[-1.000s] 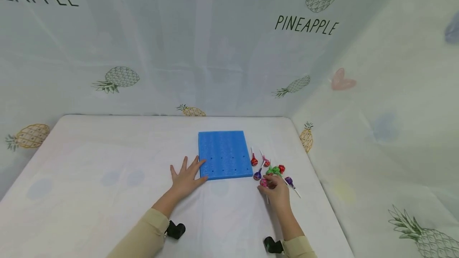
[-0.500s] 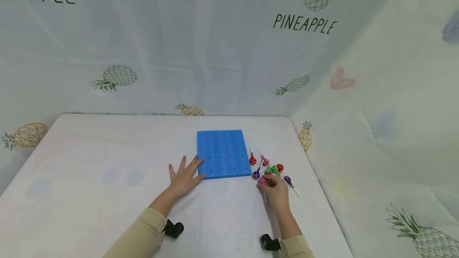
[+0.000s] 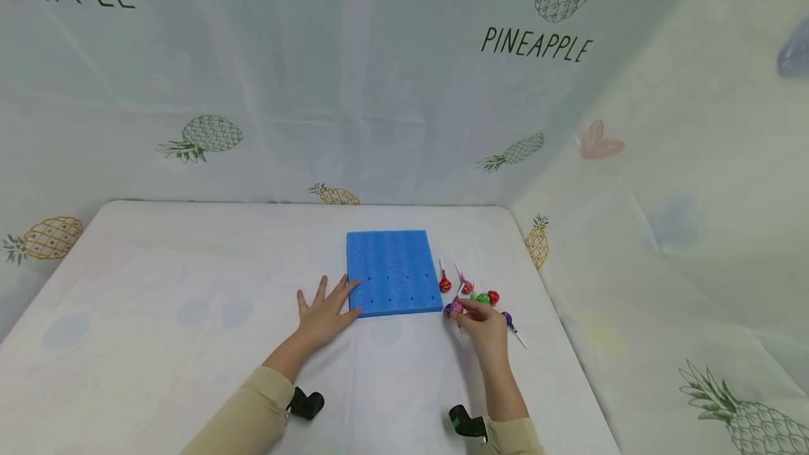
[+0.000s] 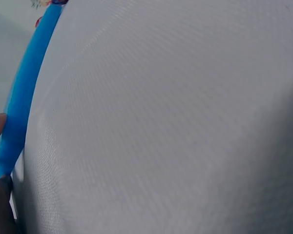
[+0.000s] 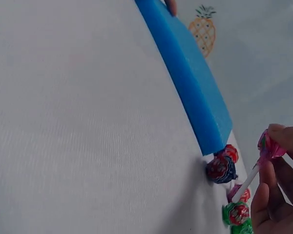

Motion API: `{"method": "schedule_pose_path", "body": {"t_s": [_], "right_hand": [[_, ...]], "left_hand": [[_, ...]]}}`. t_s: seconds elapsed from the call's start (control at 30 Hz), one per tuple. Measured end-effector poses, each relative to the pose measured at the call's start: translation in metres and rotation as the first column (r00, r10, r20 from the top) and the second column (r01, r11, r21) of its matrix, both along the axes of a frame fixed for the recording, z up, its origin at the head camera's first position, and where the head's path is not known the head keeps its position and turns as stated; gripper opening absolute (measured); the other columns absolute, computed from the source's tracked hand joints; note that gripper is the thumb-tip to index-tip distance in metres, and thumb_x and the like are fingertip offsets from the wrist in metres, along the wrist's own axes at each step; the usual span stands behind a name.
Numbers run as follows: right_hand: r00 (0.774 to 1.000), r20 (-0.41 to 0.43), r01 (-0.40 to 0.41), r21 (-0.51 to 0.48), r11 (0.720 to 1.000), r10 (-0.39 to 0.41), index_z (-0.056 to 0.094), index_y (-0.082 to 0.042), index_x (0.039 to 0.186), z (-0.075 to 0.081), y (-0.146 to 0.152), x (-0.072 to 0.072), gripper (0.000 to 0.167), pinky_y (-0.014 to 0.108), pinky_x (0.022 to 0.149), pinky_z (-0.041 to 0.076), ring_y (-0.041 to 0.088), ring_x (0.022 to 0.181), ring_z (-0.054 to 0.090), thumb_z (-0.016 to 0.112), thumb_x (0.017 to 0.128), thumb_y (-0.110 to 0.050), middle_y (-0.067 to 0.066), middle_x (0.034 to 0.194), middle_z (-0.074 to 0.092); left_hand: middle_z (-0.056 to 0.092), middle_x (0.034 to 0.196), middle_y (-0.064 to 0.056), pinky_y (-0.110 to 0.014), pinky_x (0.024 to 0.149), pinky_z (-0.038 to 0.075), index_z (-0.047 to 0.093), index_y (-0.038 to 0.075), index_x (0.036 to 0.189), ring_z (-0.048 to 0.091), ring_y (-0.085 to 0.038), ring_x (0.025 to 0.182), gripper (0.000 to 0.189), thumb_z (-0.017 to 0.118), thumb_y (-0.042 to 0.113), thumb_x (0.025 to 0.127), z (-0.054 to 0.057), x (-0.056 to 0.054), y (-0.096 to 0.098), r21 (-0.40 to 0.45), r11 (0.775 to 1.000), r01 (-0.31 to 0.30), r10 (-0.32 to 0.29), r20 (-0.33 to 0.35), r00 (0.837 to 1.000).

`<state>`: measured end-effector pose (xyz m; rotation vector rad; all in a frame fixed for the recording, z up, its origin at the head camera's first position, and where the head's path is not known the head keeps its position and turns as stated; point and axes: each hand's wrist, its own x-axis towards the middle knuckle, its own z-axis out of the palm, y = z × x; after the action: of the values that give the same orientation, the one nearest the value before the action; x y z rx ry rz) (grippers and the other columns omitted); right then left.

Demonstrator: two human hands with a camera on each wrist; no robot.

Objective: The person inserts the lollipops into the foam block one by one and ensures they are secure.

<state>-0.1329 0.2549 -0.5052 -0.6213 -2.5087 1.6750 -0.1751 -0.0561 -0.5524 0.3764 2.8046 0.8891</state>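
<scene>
A blue foam board (image 3: 392, 258) with rows of small holes lies flat on the white table. At its left edge rests my left hand (image 3: 322, 318), fingers spread, the tips touching the board's side and corner. My right hand (image 3: 488, 332) pinches a pink lollipop (image 5: 269, 146) by its wrapped head, raised off the table, with the white stick pointing down in the right wrist view. Just beyond it lies a dark blue-purple lollipop (image 5: 220, 169), near the board's right corner. In the left wrist view only the board's side and part of the left hand show.
Right of the board lie several more lollipops: a red one (image 3: 445, 285), a pink one (image 3: 467, 286), a green one (image 3: 483, 298), another red one (image 3: 494, 297) and a purple one (image 3: 508, 319). A pineapple-print curtain (image 3: 379, 90) hangs behind the table.
My right hand has lifted the pink lollipop from the pile and shifted slightly left toward the board. The left hand stays in place.
</scene>
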Motion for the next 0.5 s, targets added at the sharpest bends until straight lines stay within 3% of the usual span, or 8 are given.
{"method": "schedule_pose_path", "body": {"t_s": [0.5], "right_hand": [[0.995,-0.086,-0.064,-0.132,0.989,0.052,0.076,-0.01,0.104,0.013,-0.05,-0.012,0.026,0.022,0.072,0.054,0.02,0.09,0.065,0.081,0.079,-0.008,0.006,0.099,0.07]], "left_hand": [[0.02,0.161,-0.007,-0.066,0.099,-0.026,0.034,0.027,0.153,-0.007,-0.039,0.147,0.064,0.055,0.048,0.096,-0.002,0.0,-0.001,0.018,1.0,-0.001,0.001,0.0,1.0]]}}
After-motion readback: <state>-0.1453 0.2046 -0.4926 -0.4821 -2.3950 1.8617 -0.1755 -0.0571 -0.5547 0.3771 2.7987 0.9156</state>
